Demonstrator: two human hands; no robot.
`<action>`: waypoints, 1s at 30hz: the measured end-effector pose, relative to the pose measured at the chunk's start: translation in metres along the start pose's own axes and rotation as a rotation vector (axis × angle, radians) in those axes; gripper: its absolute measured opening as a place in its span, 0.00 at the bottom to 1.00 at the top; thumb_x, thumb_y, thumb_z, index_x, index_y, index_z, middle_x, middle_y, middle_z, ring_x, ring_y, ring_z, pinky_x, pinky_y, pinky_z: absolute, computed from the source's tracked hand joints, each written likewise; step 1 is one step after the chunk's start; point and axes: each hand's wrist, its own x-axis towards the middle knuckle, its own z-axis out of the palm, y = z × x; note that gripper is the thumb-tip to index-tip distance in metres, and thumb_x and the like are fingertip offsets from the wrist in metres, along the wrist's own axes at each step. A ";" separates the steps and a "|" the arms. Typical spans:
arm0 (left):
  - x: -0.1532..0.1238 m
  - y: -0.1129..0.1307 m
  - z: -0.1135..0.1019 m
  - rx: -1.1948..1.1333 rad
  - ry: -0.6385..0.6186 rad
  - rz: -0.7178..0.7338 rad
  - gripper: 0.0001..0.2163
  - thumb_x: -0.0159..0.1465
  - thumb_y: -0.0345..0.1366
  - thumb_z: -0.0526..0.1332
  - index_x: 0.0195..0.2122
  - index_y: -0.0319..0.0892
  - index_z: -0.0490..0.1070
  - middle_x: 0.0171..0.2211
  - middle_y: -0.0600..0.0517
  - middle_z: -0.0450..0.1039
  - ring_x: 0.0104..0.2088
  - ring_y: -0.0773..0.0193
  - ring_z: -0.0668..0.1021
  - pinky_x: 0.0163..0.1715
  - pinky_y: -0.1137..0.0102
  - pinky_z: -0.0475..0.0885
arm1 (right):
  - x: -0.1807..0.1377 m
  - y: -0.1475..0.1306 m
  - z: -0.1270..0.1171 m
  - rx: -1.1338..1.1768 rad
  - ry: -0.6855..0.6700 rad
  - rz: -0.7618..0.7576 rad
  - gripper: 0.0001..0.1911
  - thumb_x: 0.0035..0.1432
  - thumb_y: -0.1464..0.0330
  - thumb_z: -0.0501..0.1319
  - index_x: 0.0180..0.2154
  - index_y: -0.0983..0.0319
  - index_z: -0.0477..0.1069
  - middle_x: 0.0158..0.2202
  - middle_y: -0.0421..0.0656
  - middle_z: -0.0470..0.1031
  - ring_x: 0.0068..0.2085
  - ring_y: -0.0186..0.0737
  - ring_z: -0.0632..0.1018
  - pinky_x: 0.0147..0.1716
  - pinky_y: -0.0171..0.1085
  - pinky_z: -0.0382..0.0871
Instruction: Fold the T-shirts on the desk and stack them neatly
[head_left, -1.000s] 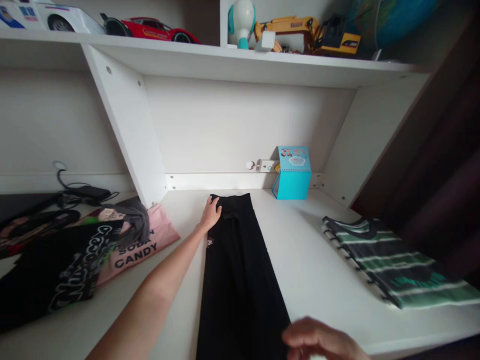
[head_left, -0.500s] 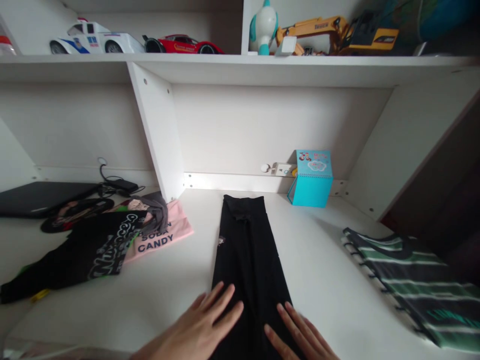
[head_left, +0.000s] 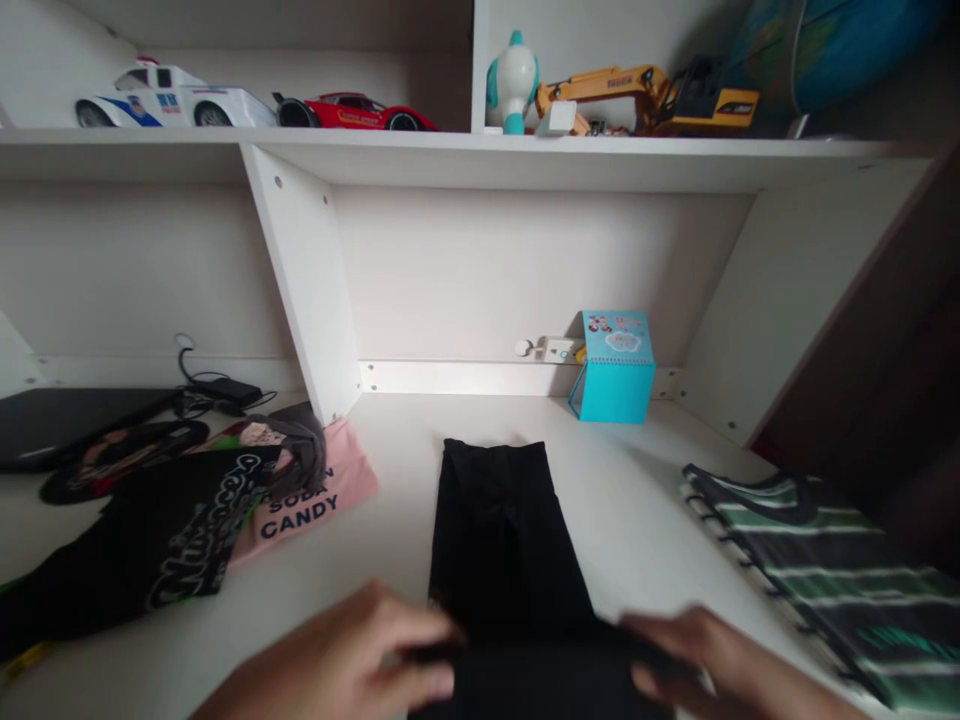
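A pair of black leggings (head_left: 491,560) lies lengthwise on the white desk, its waistband at the far end and its near part lifted in a fold. My left hand (head_left: 360,650) pinches the left side of the raised cloth between thumb and fingers. On the opposite side, my right hand (head_left: 712,660) grips the cloth the same way, slightly blurred. The lifted part spans between both hands at the bottom of the view, and its lower end is cut off by the frame.
A striped green and dark shirt (head_left: 817,560) lies folded at right. Heaped clothes, including a pink shirt (head_left: 330,490) and a black garment (head_left: 150,545), lie left near a laptop (head_left: 75,420). A blue desk calendar (head_left: 616,385) stands behind. Toys line the shelf (head_left: 375,140) above.
My hands went from lying flat on the leggings to gripping their near part and lifting it. The leggings' far edge has slid closer to me. The view has shifted slightly.
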 end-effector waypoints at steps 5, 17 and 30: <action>0.144 -0.030 -0.048 -0.182 0.136 -0.079 0.10 0.56 0.39 0.59 0.35 0.38 0.72 0.28 0.53 0.74 0.29 0.65 0.74 0.28 0.74 0.66 | 0.140 0.049 -0.027 0.224 0.153 0.274 0.08 0.56 0.64 0.59 0.34 0.64 0.67 0.24 0.36 0.69 0.26 0.31 0.71 0.25 0.30 0.67; 0.233 -0.113 -0.054 -0.086 0.294 -0.203 0.10 0.51 0.41 0.60 0.31 0.41 0.73 0.25 0.54 0.73 0.31 0.62 0.75 0.29 0.72 0.66 | 0.226 0.121 -0.011 0.106 0.330 0.602 0.15 0.60 0.62 0.56 0.46 0.64 0.65 0.44 0.44 0.70 0.39 0.37 0.74 0.38 0.41 0.71; 0.238 -0.069 -0.072 -0.090 0.412 -0.098 0.16 0.49 0.29 0.62 0.40 0.39 0.72 0.40 0.48 0.75 0.42 0.58 0.75 0.43 0.67 0.68 | 0.215 0.064 -0.039 0.163 0.593 0.377 0.17 0.58 0.63 0.58 0.47 0.65 0.64 0.40 0.44 0.71 0.37 0.37 0.74 0.36 0.40 0.71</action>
